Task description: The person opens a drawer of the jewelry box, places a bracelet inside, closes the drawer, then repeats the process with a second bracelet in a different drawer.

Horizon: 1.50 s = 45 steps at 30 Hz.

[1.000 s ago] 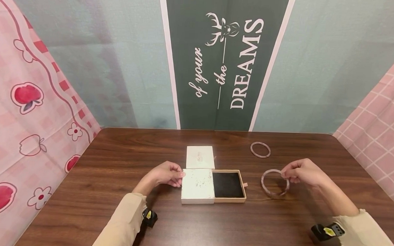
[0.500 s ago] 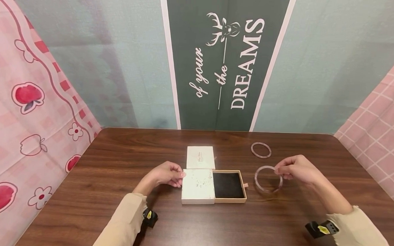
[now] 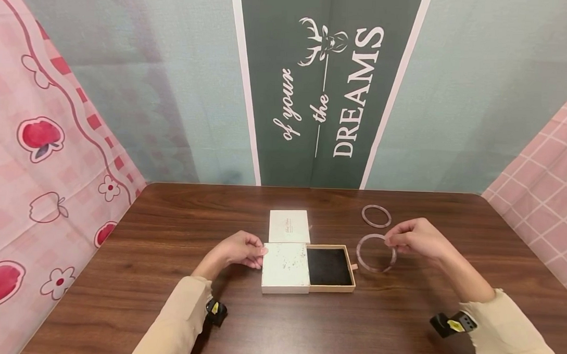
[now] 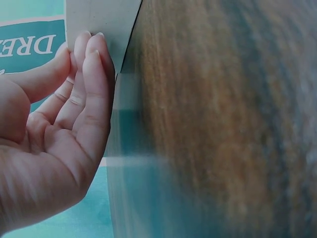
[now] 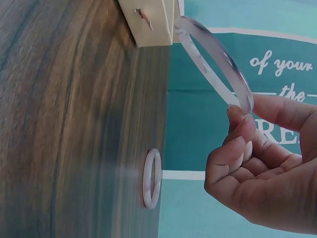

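Note:
A pale pinkish bangle (image 3: 358, 252) hangs tilted above the table, pinched at its right side between thumb and fingers of my right hand (image 3: 424, 238). In the right wrist view the bangle (image 5: 220, 49) looks translucent with darker streaks. Just left of it lies a white speckled box (image 3: 285, 265). Its drawer (image 3: 332, 289) is pulled out to the right, showing a black lining (image 3: 329, 266) and a small pink tab (image 3: 354, 266). My left hand (image 3: 241, 250) touches the box's left end with fairly straight fingers, thumb at the top edge.
A second bangle (image 3: 363, 215) lies flat on the wooden table (image 3: 193, 210), behind the held one. Behind the opened box lies another white box (image 3: 287, 225) with small lettering. Printed cloths hang around the back and sides.
My right hand has moved left with the bangle, bringing it nearer the open drawer. The left hand and both boxes stay in place.

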Each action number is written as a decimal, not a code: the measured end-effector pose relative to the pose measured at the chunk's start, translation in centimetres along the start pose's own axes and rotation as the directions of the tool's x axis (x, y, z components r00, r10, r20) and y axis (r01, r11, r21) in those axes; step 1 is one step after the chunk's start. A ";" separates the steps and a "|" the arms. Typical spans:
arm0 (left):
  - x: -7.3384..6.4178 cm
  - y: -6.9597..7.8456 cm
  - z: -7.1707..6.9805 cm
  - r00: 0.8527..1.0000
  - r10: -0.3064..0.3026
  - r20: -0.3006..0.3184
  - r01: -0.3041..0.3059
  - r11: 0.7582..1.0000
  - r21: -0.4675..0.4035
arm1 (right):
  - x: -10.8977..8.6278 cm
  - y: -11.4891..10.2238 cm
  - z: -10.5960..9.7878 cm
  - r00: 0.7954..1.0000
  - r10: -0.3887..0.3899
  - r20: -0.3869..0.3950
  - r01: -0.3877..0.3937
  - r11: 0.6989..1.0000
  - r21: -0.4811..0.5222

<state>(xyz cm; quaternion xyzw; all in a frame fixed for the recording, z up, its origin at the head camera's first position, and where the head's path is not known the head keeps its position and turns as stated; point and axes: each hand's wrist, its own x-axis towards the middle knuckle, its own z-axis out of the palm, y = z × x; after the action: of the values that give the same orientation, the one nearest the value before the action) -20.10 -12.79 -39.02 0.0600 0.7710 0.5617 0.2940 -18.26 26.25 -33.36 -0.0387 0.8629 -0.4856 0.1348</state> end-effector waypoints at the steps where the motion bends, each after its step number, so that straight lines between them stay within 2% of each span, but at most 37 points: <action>1: 0.0 0.0 0.0 1.000 -0.001 0.000 0.001 1.000 -0.002 | 0.0 -0.1 0.1 1.000 0.000 -0.001 0.000 1.000 0.006; 16: -0.1 -0.1 0.2 1.000 -0.011 -0.018 0.010 1.000 -0.022 | 1.0 -1.5 2.4 0.999 -0.038 0.019 0.037 0.998 0.051; 24: -0.1 0.0 0.2 1.000 -0.019 -0.019 0.019 1.000 -0.008 | 1.3 -1.5 3.5 0.998 -0.047 0.031 0.045 0.998 0.039; 38: 0.1 -0.1 0.0 1.000 -0.016 -0.007 0.016 1.000 -0.012 | 1.6 -1.5 4.5 0.998 -0.036 0.057 0.035 0.999 0.019; 45: 0.1 -0.1 0.0 1.000 -0.015 -0.005 0.015 1.000 -0.017 | 1.7 -1.4 4.5 0.995 -0.032 0.099 0.027 0.998 0.051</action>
<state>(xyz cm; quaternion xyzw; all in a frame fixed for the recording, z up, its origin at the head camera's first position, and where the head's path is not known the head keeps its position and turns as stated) -20.18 -12.79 -39.15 0.0504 0.7673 0.5662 0.2967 -18.77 21.42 -34.72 -0.0724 0.8420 -0.5065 0.1712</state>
